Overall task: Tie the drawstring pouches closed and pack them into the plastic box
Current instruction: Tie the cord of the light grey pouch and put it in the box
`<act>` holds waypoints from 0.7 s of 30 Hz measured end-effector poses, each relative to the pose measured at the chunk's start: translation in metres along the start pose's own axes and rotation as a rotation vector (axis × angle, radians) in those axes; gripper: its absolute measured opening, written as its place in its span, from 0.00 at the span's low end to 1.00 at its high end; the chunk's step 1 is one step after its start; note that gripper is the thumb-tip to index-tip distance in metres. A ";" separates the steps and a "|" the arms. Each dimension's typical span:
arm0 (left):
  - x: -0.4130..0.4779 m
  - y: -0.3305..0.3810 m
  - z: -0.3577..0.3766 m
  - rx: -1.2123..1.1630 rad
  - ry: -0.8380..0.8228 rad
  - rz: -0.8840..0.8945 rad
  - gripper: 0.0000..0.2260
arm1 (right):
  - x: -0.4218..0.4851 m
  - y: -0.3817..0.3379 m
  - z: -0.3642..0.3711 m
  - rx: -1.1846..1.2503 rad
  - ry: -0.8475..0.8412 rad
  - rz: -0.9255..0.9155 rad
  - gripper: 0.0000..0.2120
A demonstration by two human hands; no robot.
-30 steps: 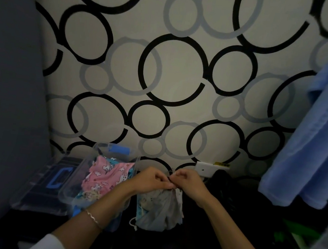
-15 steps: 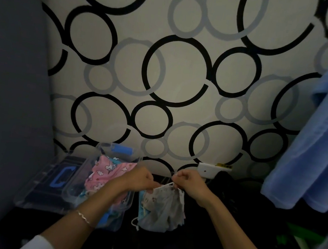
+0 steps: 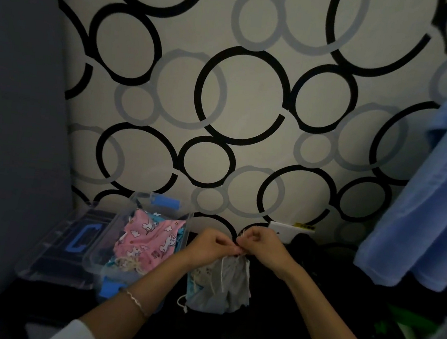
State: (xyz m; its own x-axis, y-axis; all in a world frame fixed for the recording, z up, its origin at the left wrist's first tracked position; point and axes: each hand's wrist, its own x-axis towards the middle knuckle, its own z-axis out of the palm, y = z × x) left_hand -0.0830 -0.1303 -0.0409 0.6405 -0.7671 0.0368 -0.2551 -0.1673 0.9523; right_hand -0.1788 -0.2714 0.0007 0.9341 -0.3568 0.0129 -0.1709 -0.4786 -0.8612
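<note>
A grey-white drawstring pouch (image 3: 224, 286) hangs gathered at its top over the dark table, its white cord trailing down its front. My left hand (image 3: 212, 247) and my right hand (image 3: 262, 246) meet just above it, both pinching the cord at the pouch's neck. To the left stands the clear plastic box (image 3: 187, 222) with blue latches, holding a pink printed pouch (image 3: 150, 240) on top of other coloured pouches.
The box's clear lid (image 3: 68, 252) with a blue handle lies flat left of the box. A white socket (image 3: 283, 230) sits on the patterned wall behind my hands. Blue cloth (image 3: 429, 206) hangs at the right, with green items (image 3: 405, 319) below it.
My hands were pulled a little apart with the cord half a second ago; now they are back together at the pouch's neck. The pouch hangs more tightly gathered.
</note>
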 end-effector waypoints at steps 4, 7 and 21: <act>0.003 0.001 0.002 -0.031 0.061 -0.023 0.03 | -0.003 0.000 -0.006 -0.029 -0.022 0.008 0.08; 0.004 0.005 0.003 0.063 0.040 0.011 0.07 | -0.004 0.005 0.000 -0.150 0.054 -0.059 0.08; 0.006 0.012 -0.006 0.345 0.048 0.142 0.05 | -0.003 0.017 0.000 -0.006 -0.107 -0.064 0.10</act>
State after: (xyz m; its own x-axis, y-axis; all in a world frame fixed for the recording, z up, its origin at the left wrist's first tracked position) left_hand -0.0780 -0.1327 -0.0274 0.6120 -0.7694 0.1830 -0.5675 -0.2661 0.7792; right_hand -0.1847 -0.2785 -0.0143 0.9712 -0.2379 0.0133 -0.1114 -0.5025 -0.8574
